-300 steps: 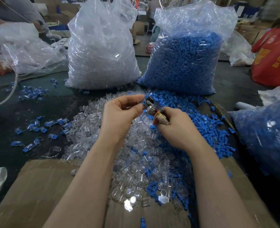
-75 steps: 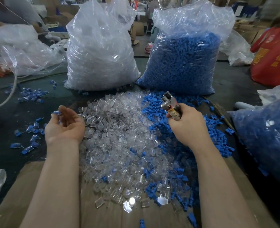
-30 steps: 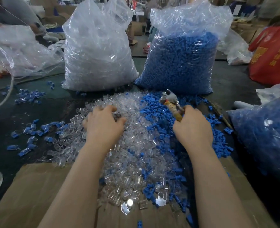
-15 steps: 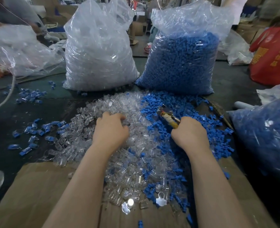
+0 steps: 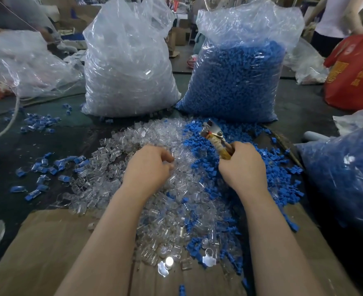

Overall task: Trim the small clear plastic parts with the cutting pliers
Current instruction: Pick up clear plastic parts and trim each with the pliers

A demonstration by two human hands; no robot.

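Right hand (image 5: 243,167) grips cutting pliers (image 5: 215,137) pointing up-left, away; left hand (image 5: 147,167) curls into clear parts (image 5: 155,137).

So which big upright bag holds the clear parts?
The left upright bag, behind the left hand; the bag beside it is packed with blue parts.

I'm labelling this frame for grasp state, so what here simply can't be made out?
Head view, the only one:
- Left hand: fingertips curl into the clear parts pile; whether they pinch a piece is hidden.
- Cutting pliers: handles hidden inside the right hand; cutting edges too small and blurred.
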